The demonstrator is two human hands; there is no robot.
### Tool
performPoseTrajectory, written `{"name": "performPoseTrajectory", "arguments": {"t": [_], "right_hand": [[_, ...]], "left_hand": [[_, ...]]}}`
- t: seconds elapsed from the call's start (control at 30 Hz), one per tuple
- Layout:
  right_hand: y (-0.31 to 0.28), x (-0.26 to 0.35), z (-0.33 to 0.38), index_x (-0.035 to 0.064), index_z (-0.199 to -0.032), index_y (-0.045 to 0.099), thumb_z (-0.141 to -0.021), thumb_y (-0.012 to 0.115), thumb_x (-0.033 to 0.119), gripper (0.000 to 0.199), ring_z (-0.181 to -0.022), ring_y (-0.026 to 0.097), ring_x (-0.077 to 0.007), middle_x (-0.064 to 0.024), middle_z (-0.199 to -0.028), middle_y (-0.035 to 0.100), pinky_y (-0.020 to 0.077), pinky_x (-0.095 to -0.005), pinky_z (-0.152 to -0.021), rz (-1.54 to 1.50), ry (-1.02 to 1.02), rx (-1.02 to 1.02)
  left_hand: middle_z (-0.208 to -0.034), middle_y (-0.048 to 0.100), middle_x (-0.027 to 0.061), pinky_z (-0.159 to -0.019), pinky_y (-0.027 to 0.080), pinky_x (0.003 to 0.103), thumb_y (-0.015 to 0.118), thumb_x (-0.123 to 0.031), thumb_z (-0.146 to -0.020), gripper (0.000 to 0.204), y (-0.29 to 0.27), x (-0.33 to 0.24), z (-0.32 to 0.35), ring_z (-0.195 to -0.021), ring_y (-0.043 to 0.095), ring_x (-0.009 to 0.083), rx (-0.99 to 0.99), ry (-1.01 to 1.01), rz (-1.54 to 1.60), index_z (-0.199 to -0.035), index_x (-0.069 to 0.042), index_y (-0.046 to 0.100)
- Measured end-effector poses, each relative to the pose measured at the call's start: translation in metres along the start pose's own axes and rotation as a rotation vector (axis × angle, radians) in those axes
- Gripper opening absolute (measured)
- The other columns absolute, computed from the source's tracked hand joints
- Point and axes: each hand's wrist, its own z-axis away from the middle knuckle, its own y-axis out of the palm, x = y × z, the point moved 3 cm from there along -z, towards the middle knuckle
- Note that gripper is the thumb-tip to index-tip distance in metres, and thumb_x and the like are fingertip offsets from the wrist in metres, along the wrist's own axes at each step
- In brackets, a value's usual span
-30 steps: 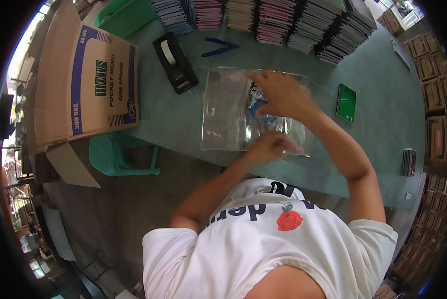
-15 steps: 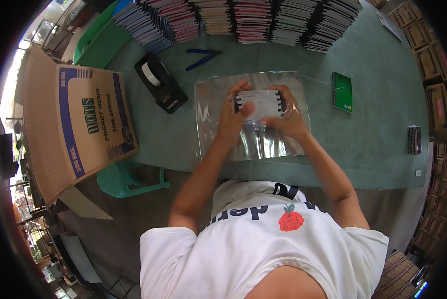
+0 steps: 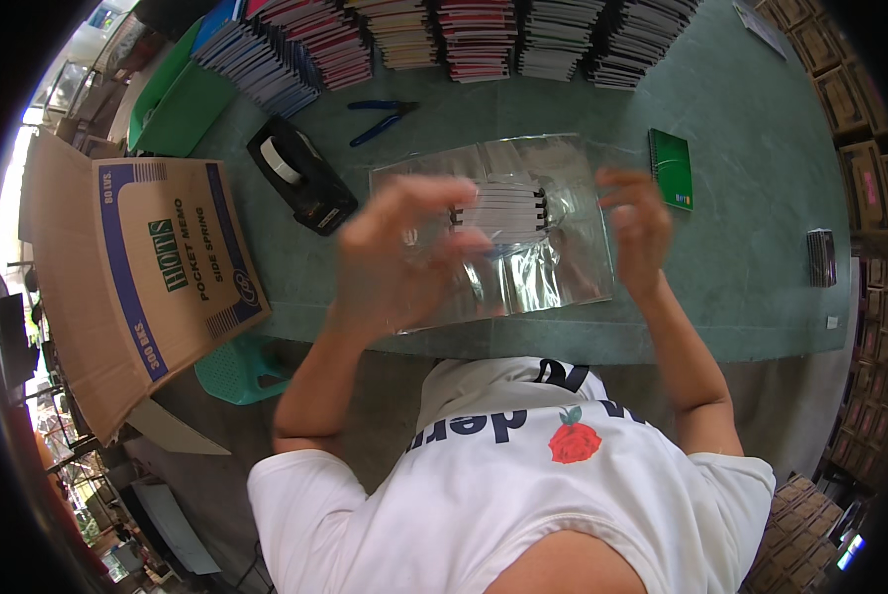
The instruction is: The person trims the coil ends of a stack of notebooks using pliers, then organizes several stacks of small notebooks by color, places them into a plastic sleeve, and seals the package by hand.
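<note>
A small stack of pocket spiral notebooks (image 3: pixel 501 213), page edges and black coils showing, rests on a clear plastic sheet (image 3: pixel 563 282) on the table. My left hand (image 3: pixel 394 252), blurred by motion, is at the stack's left end with thumb and forefinger apart; whether it touches the stack is unclear. My right hand (image 3: pixel 640 223) is off the stack, above the sheet's right edge, its fingers loosely bent and parted, somewhat blurred. Neither hand visibly grips anything.
Left of the sheet stand a black tape dispenser (image 3: pixel 300 176) and an open cardboard box (image 3: pixel 182 257). Blue-handled pliers (image 3: pixel 380 121) lie behind. Rows of stacked notebooks (image 3: pixel 477 40) line the far edge. A green notebook (image 3: pixel 671 168) lies right, beyond it a small dark stack (image 3: pixel 821 258).
Both hands have let go of the notebook stack and moved apart, left hand leftward, right hand rightward. The stack stays on the plastic sheet. The whole view has shifted slightly.
</note>
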Motion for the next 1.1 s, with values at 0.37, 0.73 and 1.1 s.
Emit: {"name": "performPoseTrajectory", "arguments": {"t": [0.37, 0.73, 1.1], "right_hand": [[0.033, 0.009, 0.022, 0.0078, -0.113, 0.059, -0.072, 0.069, 0.013, 0.043, -0.098, 0.056, -0.0255, -0.0091, -0.108, 0.058, 0.0459, -0.0387, -0.084, 0.402, -0.213, 0.269], [0.043, 0.02, -0.004, 0.0058, -0.11, 0.059, -0.066, 0.068, 0.014, 0.045, -0.109, 0.052, -0.026, -0.0075, -0.116, 0.055, 0.0434, -0.0385, -0.091, 0.403, -0.425, 0.456], [0.062, 0.024, 0.013, 0.0066, -0.116, 0.057, -0.073, 0.06, 0.009, 0.043, -0.116, 0.051, -0.0226, -0.0081, -0.119, 0.057, 0.041, -0.0383, -0.095, 0.494, -0.314, 0.267]], "left_hand": [[-0.084, 0.056, 0.011, -0.09, 0.039, 0.042, 0.061, -0.008, -0.061, 0.016, 0.042, -0.042, 0.033, -0.09, 0.056, 0.0261, 0.772, 0.376, -0.514, -0.077, -0.003, 0.059], [-0.115, 0.053, 0.0024, -0.107, 0.027, 0.049, 0.062, -0.02, -0.075, 0.012, 0.015, -0.016, 0.04, -0.117, 0.042, 0.0207, 0.35, 0.784, -0.537, -0.085, -0.014, 0.06], [-0.115, 0.055, -0.0004, -0.108, 0.022, 0.049, 0.066, -0.015, -0.062, 0.007, 0.044, 0.025, -0.035, -0.121, 0.037, 0.0228, 0.576, 0.596, -0.503, -0.068, -0.013, 0.069]]}}
